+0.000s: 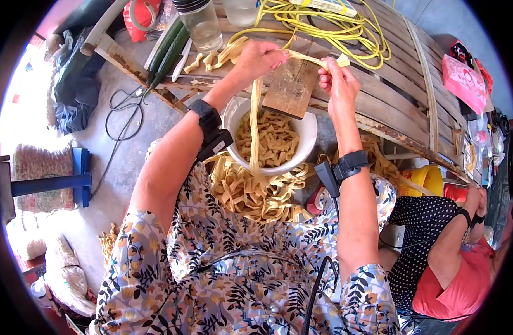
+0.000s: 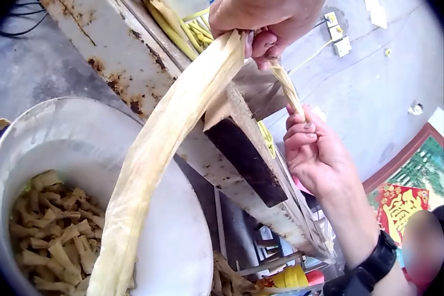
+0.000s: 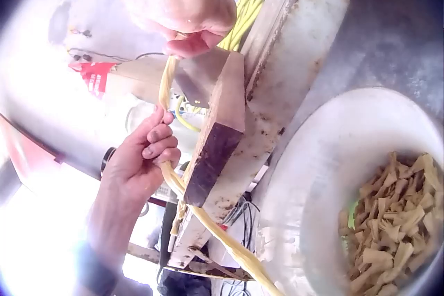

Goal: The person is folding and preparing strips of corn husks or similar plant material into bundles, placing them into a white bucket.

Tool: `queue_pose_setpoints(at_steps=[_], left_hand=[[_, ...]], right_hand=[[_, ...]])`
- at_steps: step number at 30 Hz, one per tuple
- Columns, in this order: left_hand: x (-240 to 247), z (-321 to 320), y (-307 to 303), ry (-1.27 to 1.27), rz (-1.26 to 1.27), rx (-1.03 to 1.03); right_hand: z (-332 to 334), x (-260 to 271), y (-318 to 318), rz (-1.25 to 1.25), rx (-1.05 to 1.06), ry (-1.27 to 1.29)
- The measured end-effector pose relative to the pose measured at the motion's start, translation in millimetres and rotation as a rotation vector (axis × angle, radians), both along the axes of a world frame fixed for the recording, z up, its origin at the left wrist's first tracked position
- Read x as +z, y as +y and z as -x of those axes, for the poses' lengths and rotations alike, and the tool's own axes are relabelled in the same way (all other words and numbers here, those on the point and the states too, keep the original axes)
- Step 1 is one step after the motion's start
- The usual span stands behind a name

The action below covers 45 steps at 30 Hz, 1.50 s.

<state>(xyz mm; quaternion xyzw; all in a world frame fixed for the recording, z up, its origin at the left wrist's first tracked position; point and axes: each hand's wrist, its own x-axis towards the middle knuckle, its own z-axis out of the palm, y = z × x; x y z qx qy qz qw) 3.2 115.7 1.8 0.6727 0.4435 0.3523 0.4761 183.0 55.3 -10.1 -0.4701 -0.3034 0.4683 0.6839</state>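
Observation:
A long pale yellow strip [image 1: 255,128], which looks like tofu skin, is stretched between both hands above a wooden board [image 1: 290,92]. My left hand [image 1: 259,60] grips it with curled fingers, and its long end hangs down past the white bucket [image 1: 308,139]. In the left wrist view the hanging part lies flat and wide. My right hand [image 1: 341,84] pinches the short end, which is twisted narrow between the hands. Short pieces [image 1: 270,139] of the same stuff fill the lower bucket. More long strips [image 1: 256,195] are heaped between the bucket and my lap.
On the slatted bench [image 1: 388,92] lie coiled yellow cable [image 1: 346,33], cucumbers [image 1: 170,53], a glass jar [image 1: 203,30] and several short yellow pieces [image 1: 210,60]. A yellow bucket [image 1: 421,178] and another person [image 1: 452,257] are at my right.

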Motion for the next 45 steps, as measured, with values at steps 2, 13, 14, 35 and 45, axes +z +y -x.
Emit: queue_pose_setpoints(at_steps=[2, 13, 14, 35, 45], left_hand=[[0.0, -0.6, -0.1, 0.002, -0.004, -0.002], [-3.8, 24.6, -8.8, 0.007, 0.071, 0.023], [1.0, 28.3, -18.2, -0.05, 0.112, -0.049], [-11.0, 3.9, -126.3, 0.313, -0.511, -0.421], [24.0, 49.3, -101.3, 0.025, 0.147, -0.508]], right_hand=[[-0.2, -1.0, 1.2, -0.013, -0.007, -0.004], [-11.1, -5.6, -17.0, 0.15, -0.03, -0.225], [-9.7, 2.7, -27.0, 0.183, 0.056, -0.22], [-1.0, -13.1, -80.5, 0.239, 0.591, -0.747], [20.4, 25.3, -109.3, 0.215, 1.117, -0.354]])
